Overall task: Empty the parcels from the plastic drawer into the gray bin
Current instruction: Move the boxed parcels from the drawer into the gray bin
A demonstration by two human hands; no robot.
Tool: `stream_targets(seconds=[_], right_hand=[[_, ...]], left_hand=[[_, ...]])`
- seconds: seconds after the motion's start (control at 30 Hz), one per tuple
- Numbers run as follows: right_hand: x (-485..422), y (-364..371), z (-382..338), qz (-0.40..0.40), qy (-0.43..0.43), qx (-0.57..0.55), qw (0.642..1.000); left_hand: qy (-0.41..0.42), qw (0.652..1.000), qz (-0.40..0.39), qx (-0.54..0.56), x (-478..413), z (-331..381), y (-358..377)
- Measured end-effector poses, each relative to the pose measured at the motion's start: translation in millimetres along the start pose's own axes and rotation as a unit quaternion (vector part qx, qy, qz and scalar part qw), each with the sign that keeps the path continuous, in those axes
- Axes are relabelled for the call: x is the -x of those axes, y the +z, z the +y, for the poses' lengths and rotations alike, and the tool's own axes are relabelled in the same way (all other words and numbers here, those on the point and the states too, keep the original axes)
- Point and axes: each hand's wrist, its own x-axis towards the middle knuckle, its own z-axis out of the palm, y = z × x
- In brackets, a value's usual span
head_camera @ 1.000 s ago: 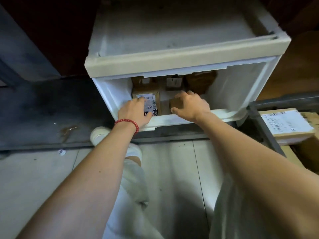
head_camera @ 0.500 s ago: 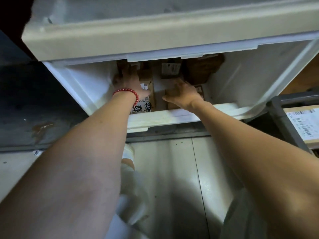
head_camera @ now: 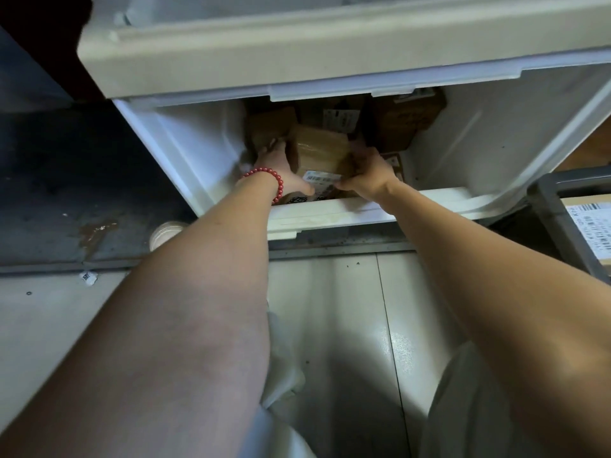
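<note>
The white plastic drawer (head_camera: 330,214) stands pulled open under its cabinet frame. Inside, a brown cardboard parcel (head_camera: 322,150) with a white barcode label is held between both hands. My left hand (head_camera: 281,168), with a red bead bracelet at the wrist, grips its left side. My right hand (head_camera: 367,175) grips its right side, thumb at the label. More brown parcels (head_camera: 403,127) lie deeper in the drawer, in shadow. The gray bin (head_camera: 558,206) shows at the right edge with a labelled parcel (head_camera: 591,229) inside.
The cabinet's top lip (head_camera: 297,61) overhangs the drawer opening. A dark stained floor strip (head_camera: 82,193) lies left, pale tiles (head_camera: 330,325) below. My knees and a shoe (head_camera: 165,231) are under my arms.
Both hands have closed in on one parcel and raised it off the parcels beneath; before, they reached among separate boxes. The view has shifted slightly right and back.
</note>
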Motion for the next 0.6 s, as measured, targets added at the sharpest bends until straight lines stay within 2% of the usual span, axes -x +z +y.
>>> stream_targets(seconds=[0.13, 0.23, 0.4, 0.6], right_hand=[[12, 2, 4, -0.035, 0.019, -0.033, 0.999], [22, 0, 0, -0.025, 0.01, -0.087, 0.996], [35, -17, 4, -0.01, 0.003, -0.15, 0.989], [76, -46, -1, 0.008, -0.034, -0.156, 0.987]], left_hand=[[-0.01, 0.989, -0.056, 0.138, 2, 1, 9], [-0.004, 0.982, -0.051, 0.183, 7, 7, 10], [0.025, 0.982, -0.015, 0.186, 29, 16, 4], [0.069, 0.986, 0.014, 0.15, 70, 25, -19]])
